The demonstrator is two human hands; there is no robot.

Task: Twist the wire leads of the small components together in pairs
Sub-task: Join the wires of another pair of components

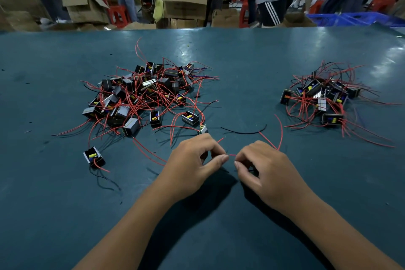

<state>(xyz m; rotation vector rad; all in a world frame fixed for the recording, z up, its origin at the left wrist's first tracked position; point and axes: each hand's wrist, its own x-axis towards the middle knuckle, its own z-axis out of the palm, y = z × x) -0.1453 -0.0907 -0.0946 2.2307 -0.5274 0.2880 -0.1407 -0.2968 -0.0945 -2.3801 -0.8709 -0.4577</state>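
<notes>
On the bench (65, 215), 2 heaps of wired components: the larger heap (140, 96) left of centre, the smaller heap (324, 98) far right. Between and nearer, both hands meet, left hand (192, 160) beside right hand (265, 171), apparently pinching 1 wire (232, 155). Boxes (184, 2) behind.

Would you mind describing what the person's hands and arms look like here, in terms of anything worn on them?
Both arms are bare up to the bottom edge of the picture: no sleeves show. The left hand and right hand wear no gloves, and no rings, watch or wristband are visible. The fingernails are short and unpainted.
</notes>
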